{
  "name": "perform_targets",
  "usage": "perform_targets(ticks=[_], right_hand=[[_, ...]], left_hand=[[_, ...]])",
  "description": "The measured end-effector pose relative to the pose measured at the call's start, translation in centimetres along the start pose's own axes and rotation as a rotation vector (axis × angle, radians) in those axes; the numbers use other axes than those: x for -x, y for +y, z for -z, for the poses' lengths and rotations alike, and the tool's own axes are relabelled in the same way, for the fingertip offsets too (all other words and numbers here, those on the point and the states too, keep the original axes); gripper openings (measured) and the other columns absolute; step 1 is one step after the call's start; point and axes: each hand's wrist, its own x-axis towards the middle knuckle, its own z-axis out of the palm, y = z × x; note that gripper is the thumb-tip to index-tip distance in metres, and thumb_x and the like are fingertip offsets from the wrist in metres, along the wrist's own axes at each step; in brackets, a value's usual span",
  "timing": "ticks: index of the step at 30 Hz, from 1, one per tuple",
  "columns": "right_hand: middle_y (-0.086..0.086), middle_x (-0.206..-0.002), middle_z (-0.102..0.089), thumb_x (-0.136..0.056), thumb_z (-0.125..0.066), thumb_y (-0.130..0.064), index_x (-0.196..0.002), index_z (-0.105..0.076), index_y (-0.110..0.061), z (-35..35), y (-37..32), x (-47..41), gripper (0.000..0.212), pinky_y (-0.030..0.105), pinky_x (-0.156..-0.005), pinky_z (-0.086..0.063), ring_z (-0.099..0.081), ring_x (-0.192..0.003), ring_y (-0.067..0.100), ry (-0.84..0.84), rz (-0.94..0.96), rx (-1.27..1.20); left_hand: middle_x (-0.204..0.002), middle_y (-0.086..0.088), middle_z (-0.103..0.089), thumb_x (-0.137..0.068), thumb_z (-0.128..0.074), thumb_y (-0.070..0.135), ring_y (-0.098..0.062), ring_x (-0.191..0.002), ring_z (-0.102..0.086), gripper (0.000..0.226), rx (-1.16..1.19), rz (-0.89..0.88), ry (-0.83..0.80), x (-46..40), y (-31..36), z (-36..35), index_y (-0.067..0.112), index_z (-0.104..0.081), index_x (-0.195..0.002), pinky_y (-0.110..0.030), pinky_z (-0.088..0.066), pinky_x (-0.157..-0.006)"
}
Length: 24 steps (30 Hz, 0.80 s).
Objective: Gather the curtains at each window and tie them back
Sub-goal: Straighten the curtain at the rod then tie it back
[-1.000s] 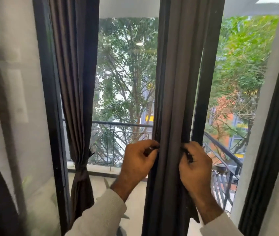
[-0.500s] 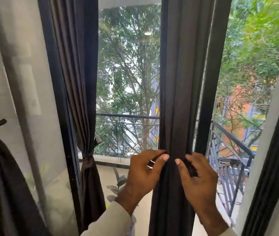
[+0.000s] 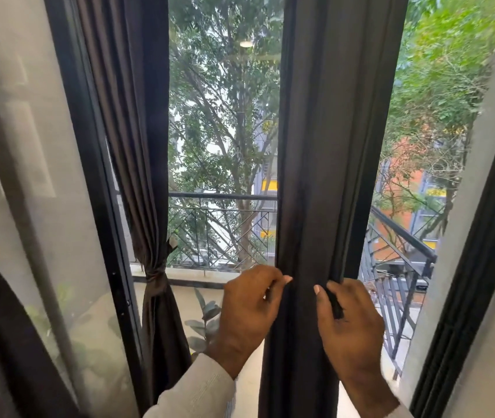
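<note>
A dark grey curtain hangs gathered in a narrow column at the middle of the window. My left hand grips its left edge at waist height, thumb on the front. My right hand grips its right side and pinches a dark strip, apparently the tie-back, against the fabric. A second dark curtain to the left is bunched and bound by a knotted tie. Part of a third dark curtain shows at the lower left.
Black window frames stand left and right of the curtains. Outside are a balcony railing, a potted plant, trees and buildings. A white wall borders the right side.
My hands have slid slightly apart on the middle curtain, and my right hand now pinches the dark strip at its right edge. The view has tilted down a little.
</note>
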Motion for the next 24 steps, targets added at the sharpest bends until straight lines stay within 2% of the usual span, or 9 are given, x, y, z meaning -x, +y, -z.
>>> perform_targets(ticks=[2,5,9,11,14,17,19,22,24], right_hand=[[0.007,-0.096,-0.067,-0.093,-0.073,-0.021,-0.099,-0.079,-0.005,-0.6,0.1,0.9,0.017,0.033,-0.070,-0.056,-0.069,-0.076,0.028,-0.059,0.066,0.056],[0.012,-0.103,-0.070,-0.096,-0.070,-0.019,-0.105,-0.080,-0.007,-1.8,0.6,2.1,0.018,0.046,-0.068,-0.062,-0.072,-0.080,0.034,-0.127,0.144,0.100],[0.005,-0.117,-0.071,-0.099,-0.052,-0.027,-0.114,-0.079,-0.012,-1.7,0.3,2.2,0.034,0.031,-0.083,-0.058,-0.073,-0.092,0.026,-0.281,0.154,0.038],[0.001,-0.121,-0.071,-0.101,-0.050,-0.030,-0.118,-0.078,-0.014,-1.3,0.1,1.7,0.037,0.026,-0.090,-0.054,-0.072,-0.099,0.022,-0.361,0.139,-0.007],[-0.009,-0.118,-0.073,-0.104,-0.062,-0.032,-0.118,-0.080,-0.020,-0.5,-0.5,1.1,0.026,0.022,-0.092,-0.055,-0.071,-0.106,0.009,-0.385,-0.015,-0.216],[-0.015,-0.096,-0.074,-0.102,-0.068,-0.025,-0.103,-0.078,-0.035,0.2,-1.0,0.7,0.014,0.012,-0.078,-0.053,-0.072,-0.090,0.001,-0.296,-0.203,-0.403],[-0.014,-0.093,-0.075,-0.099,-0.071,-0.021,-0.103,-0.071,-0.037,0.5,-1.0,0.6,0.016,0.012,-0.076,-0.053,-0.073,-0.087,0.003,-0.251,-0.288,-0.437],[-0.016,-0.091,-0.077,-0.093,-0.077,-0.011,-0.117,-0.061,-0.032,0.7,-1.5,0.3,0.036,0.010,-0.078,-0.054,-0.074,-0.086,0.004,-0.207,-0.381,-0.534],[-0.014,-0.089,-0.079,-0.095,-0.075,-0.013,-0.123,-0.063,-0.031,0.8,-1.5,-0.2,0.035,0.013,-0.074,-0.056,-0.074,-0.082,0.002,-0.204,-0.425,-0.594]], left_hand=[[-0.095,0.010,-0.076,-0.096,-0.081,0.013,-0.007,-0.083,-0.072,0.006,0.048,-0.012,-0.005,0.1,-0.3,-0.2,0.017,-0.079,-0.100,-0.035,-0.062,-0.075],[-0.100,0.012,-0.080,-0.096,-0.081,0.014,-0.002,-0.090,-0.075,0.013,0.146,0.081,-0.016,0.4,-0.2,-0.6,0.018,-0.083,-0.108,-0.034,-0.064,-0.078],[-0.096,0.012,-0.080,-0.091,-0.086,0.033,-0.005,-0.084,-0.077,0.023,0.266,0.207,-0.043,0.1,0.3,-0.7,0.019,-0.083,-0.109,-0.031,-0.064,-0.074],[-0.094,0.012,-0.080,-0.086,-0.089,0.034,-0.004,-0.081,-0.077,0.027,0.267,0.249,-0.047,-0.1,0.3,-0.7,0.019,-0.083,-0.108,-0.030,-0.065,-0.075],[-0.091,0.014,-0.079,-0.088,-0.086,0.020,-0.004,-0.080,-0.076,0.019,0.257,0.273,-0.054,-0.2,0.0,-0.5,0.023,-0.080,-0.106,-0.036,-0.065,-0.075],[-0.084,0.014,-0.071,-0.092,-0.081,0.013,-0.008,-0.075,-0.073,0.022,0.228,0.260,-0.060,-0.1,0.3,-0.2,0.027,-0.067,-0.101,-0.037,-0.063,-0.070],[-0.083,0.014,-0.067,-0.095,-0.078,0.010,-0.009,-0.074,-0.069,0.023,0.186,0.220,-0.064,0.1,0.5,-0.1,0.027,-0.062,-0.099,-0.037,-0.061,-0.068],[-0.093,0.013,-0.071,-0.097,-0.074,0.006,-0.012,-0.083,-0.072,0.019,0.170,0.166,-0.087,0.3,-0.1,0.0,0.023,-0.072,-0.103,-0.039,-0.062,-0.072],[-0.099,0.011,-0.075,-0.096,-0.074,0.002,-0.013,-0.088,-0.074,0.020,0.187,0.156,-0.078,0.3,-0.4,0.0,0.018,-0.077,-0.106,-0.036,-0.063,-0.075]])
